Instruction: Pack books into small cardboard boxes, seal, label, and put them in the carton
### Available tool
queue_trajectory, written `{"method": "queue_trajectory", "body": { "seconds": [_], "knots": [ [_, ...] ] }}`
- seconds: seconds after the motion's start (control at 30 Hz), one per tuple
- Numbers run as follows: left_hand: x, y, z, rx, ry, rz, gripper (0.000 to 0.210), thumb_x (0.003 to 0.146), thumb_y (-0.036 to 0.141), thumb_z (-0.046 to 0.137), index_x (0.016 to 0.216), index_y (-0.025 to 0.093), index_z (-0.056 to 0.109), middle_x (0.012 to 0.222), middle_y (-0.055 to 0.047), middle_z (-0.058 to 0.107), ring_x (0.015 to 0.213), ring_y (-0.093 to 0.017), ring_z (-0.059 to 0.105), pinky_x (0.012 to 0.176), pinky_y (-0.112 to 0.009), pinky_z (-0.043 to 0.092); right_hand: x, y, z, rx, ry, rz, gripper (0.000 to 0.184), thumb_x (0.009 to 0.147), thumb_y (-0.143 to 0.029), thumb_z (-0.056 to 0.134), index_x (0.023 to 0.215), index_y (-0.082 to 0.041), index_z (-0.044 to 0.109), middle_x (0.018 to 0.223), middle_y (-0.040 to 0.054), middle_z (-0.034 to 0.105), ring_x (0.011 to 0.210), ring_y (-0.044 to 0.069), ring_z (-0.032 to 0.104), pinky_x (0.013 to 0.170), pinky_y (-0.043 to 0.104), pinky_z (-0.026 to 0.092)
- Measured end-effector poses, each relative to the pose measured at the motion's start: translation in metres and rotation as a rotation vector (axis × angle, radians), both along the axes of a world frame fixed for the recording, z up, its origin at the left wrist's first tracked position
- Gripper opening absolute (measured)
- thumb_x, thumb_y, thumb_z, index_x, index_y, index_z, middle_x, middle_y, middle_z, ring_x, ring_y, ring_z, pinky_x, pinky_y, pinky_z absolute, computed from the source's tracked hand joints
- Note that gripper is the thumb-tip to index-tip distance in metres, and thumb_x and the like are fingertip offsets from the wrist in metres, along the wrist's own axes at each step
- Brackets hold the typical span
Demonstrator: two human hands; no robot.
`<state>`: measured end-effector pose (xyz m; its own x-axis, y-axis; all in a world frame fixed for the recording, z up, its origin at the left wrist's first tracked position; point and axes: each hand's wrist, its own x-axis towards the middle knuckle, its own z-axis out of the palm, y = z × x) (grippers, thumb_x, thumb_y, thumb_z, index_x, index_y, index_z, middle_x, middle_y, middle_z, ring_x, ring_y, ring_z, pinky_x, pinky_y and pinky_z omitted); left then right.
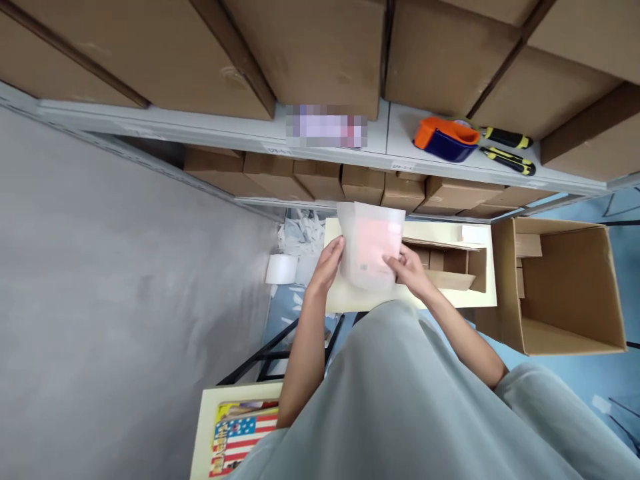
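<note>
A translucent white pouch (373,267), with a pinkish flat item (374,240) showing through it, is held up over the cream table (350,301). My right hand (411,272) pinches its right side, thumb on the front and fingers behind. Along the left edge my left hand (327,265) is closed on the pouch, its fingertips partly hidden. Some blur softens the pouch's lower edge. Just right of my right hand lies an open cardboard box (453,280) with smaller brown boxes inside.
A large open carton (565,287) stands at the right. Shelves (400,137) of brown boxes run across the front, bearing an orange-and-blue tape dispenser (445,140) and box cutters (507,159). A white roll (281,269) stands by the left wall. Magazines (240,437) lie lower left.
</note>
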<state>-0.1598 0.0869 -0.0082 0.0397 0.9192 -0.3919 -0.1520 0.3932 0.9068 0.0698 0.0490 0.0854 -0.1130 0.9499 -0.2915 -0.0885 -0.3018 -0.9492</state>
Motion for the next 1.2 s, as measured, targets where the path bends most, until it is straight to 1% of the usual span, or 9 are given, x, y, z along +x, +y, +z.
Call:
{"method": "queue_trajectory", "body": {
  "seconds": [0.07, 0.13, 0.23, 0.43, 0.53, 0.7, 0.9, 1.07, 1.2],
  "knots": [
    [0.023, -0.003, 0.016, -0.038, -0.058, -0.080, 0.068, 0.082, 0.079, 0.078, 0.112, 0.018, 0.079, 0.108, -0.013, 0.083, 0.109, -0.030, 0.078, 0.096, -0.043, 0.064, 0.040, -0.014, 0.015, -0.006, -0.003, -0.032, 0.054, 0.087, -0.065, 0.080, 0.122, -0.024, 0.074, 0.110, 0.0076, 0.082, 0.096, 0.028, 0.077, 0.089, 0.043, 0.064],
    [0.046, -0.007, 0.029, -0.040, -0.034, -0.064, 0.067, 0.071, 0.076, 0.089, 0.101, 0.016, 0.080, 0.097, -0.011, 0.083, 0.099, -0.030, 0.079, 0.090, -0.043, 0.065, 0.076, -0.026, 0.020, -0.007, -0.027, -0.070, 0.053, 0.087, -0.064, 0.080, 0.119, -0.023, 0.075, 0.109, 0.0079, 0.082, 0.094, 0.027, 0.077, 0.088, 0.042, 0.064],
    [0.081, -0.015, 0.050, 0.053, 0.067, -0.020, 0.063, 0.066, 0.069, 0.095, 0.098, 0.016, 0.080, 0.099, -0.010, 0.083, 0.096, -0.029, 0.078, 0.090, -0.043, 0.064, 0.120, -0.041, 0.017, 0.010, -0.095, -0.123, 0.052, 0.088, -0.065, 0.078, 0.117, -0.022, 0.075, 0.107, 0.0083, 0.082, 0.092, 0.027, 0.077, 0.085, 0.042, 0.064],
    [0.158, -0.046, 0.099, 0.288, 0.333, -0.161, 0.042, 0.089, 0.061, 0.080, 0.103, 0.022, 0.080, 0.095, -0.003, 0.081, 0.090, -0.023, 0.075, 0.083, -0.034, 0.062, 0.165, -0.060, 0.003, 0.021, -0.293, -0.188, 0.043, 0.091, -0.058, 0.072, 0.114, -0.021, 0.073, 0.099, 0.0066, 0.081, 0.089, 0.026, 0.074, 0.080, 0.038, 0.061],
    [0.199, -0.063, 0.114, 0.426, 0.480, -0.274, 0.027, 0.097, 0.049, 0.074, 0.105, 0.024, 0.080, 0.099, -0.004, 0.080, 0.092, -0.022, 0.074, 0.087, -0.034, 0.061, 0.172, -0.065, 0.002, 0.026, -0.267, -0.190, 0.037, 0.093, -0.054, 0.068, 0.113, -0.022, 0.072, 0.094, 0.0044, 0.078, 0.085, 0.024, 0.073, 0.077, 0.035, 0.059],
    [0.251, -0.083, 0.119, 0.520, 0.532, -0.387, 0.032, 0.104, 0.041, 0.065, 0.130, 0.025, 0.075, 0.122, -0.009, 0.078, 0.111, -0.025, 0.075, 0.100, -0.037, 0.059, 0.186, -0.072, 0.002, 0.043, -0.112, -0.181, 0.030, 0.092, -0.051, 0.068, 0.105, -0.023, 0.071, 0.092, 0.0027, 0.075, 0.086, 0.023, 0.071, 0.080, 0.035, 0.059],
    [0.267, -0.095, 0.121, 0.409, 0.278, -0.569, 0.047, 0.110, 0.047, 0.053, 0.153, 0.031, 0.063, 0.137, -0.010, 0.073, 0.111, -0.025, 0.076, 0.102, -0.041, 0.062, 0.213, -0.080, 0.002, -0.012, -0.061, -0.247, 0.047, 0.100, -0.067, 0.055, 0.111, -0.023, 0.072, 0.104, 0.0060, 0.077, 0.101, 0.027, 0.072, 0.088, 0.039, 0.062],
    [0.266, -0.095, 0.113, 0.263, 0.235, -0.453, 0.040, 0.110, 0.048, 0.055, 0.138, 0.025, 0.072, 0.127, -0.010, 0.080, 0.108, -0.025, 0.079, 0.100, -0.041, 0.064, 0.223, -0.079, 0.006, -0.011, 0.042, -0.250, 0.060, 0.088, -0.074, 0.075, 0.122, -0.025, 0.070, 0.116, 0.0093, 0.080, 0.113, 0.030, 0.074, 0.097, 0.043, 0.063],
    [0.269, -0.090, 0.113, 0.339, 0.299, -0.407, 0.045, 0.102, 0.049, 0.070, 0.140, 0.026, 0.071, 0.142, -0.012, 0.074, 0.107, -0.023, 0.078, 0.098, -0.039, 0.065, 0.223, -0.077, 0.008, 0.021, 0.100, -0.171, 0.071, 0.079, -0.071, 0.086, 0.131, -0.027, 0.068, 0.129, 0.0092, 0.078, 0.123, 0.032, 0.073, 0.106, 0.045, 0.061]
  ]
}}
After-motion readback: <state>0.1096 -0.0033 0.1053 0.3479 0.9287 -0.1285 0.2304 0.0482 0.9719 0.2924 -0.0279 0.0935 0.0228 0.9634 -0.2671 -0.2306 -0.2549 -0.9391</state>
